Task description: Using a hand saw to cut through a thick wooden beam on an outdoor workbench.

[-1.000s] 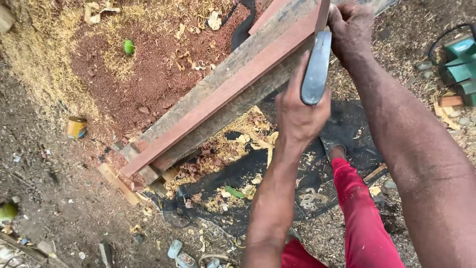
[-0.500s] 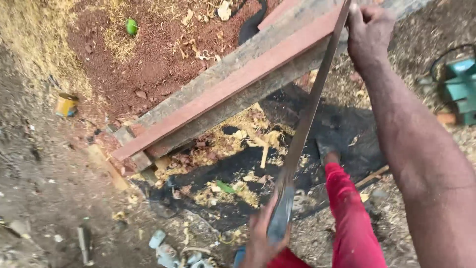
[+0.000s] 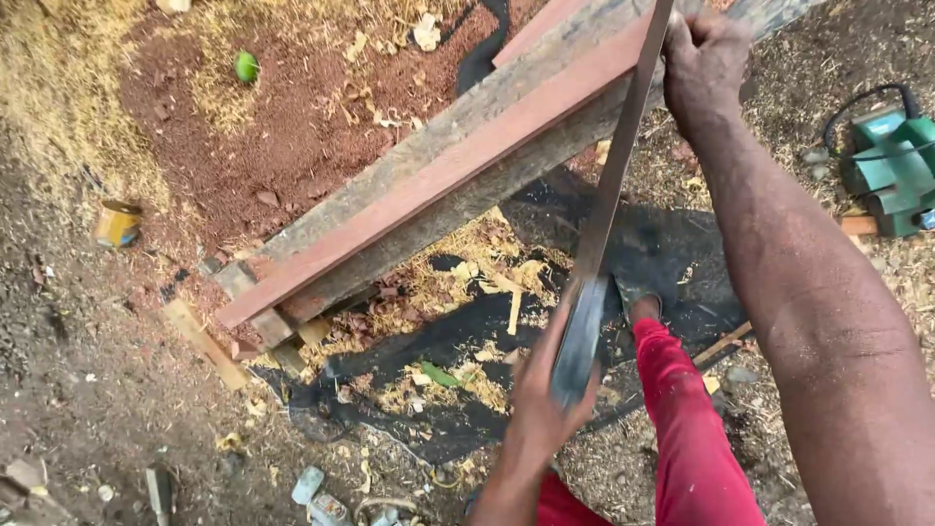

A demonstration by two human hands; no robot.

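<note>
We look down on a long flat metal blade point(image 3: 612, 209) held at both ends. Our right hand point(image 3: 703, 60) grips its upper end above a reddish wooden beam point(image 3: 438, 175) that runs diagonally across the ground, and our left hand point(image 3: 541, 409) closes around the lower, darker end near our red trouser leg point(image 3: 687, 419). The blade crosses the beam's edge. Under the beam lie a black sheet point(image 3: 458, 341) and pale wood shavings point(image 3: 448, 282). A green machine point(image 3: 891, 170) sits at the right edge, a yellow can point(image 3: 117, 224) at the left on bare soil.
</note>
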